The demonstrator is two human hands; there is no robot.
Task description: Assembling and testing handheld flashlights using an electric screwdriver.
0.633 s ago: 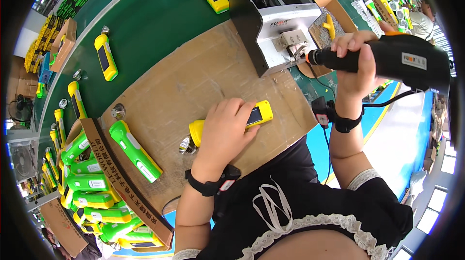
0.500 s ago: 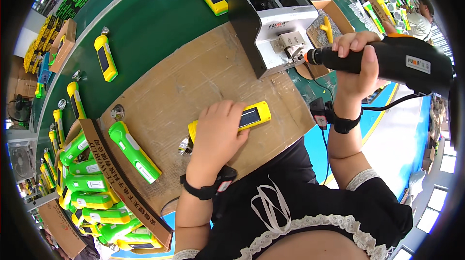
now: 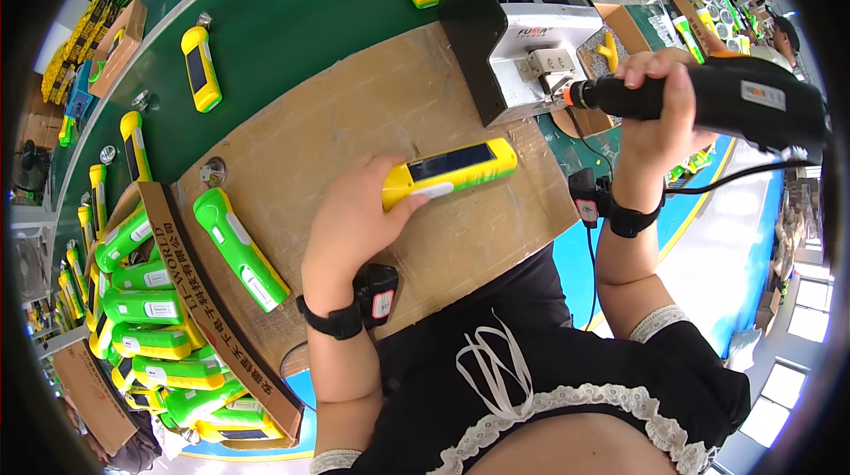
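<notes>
My left hand [image 3: 354, 218] is closed around the left end of a yellow and green flashlight [image 3: 456, 170]. Its dark solar panel faces up, and it lies slantwise over the cardboard mat. In my right hand [image 3: 666, 94] is a black electric screwdriver [image 3: 739, 96], held level. The orange-ringed tip of that tool points left and meets the front of a grey screw feeder [image 3: 540, 30]; whether a screw sits on it is too small to tell. Left of my left hand lies a green flashlight [image 3: 241, 249], with a silver reflector [image 3: 212, 171] just beyond it.
A cardboard box [image 3: 221, 316] full of green and yellow flashlights stands at the left. More flashlights [image 3: 202, 68] lie on the green table. Behind the screwdriver, an open carton [image 3: 624, 25] holds small screws and a yellow part. A black cable [image 3: 744, 177] trails from the screwdriver.
My left hand has moved left along the flashlight, showing more of its panel, and the flashlight sits higher in view. The reflector beside that hand is out of sight. The screwdriver stays at the feeder.
</notes>
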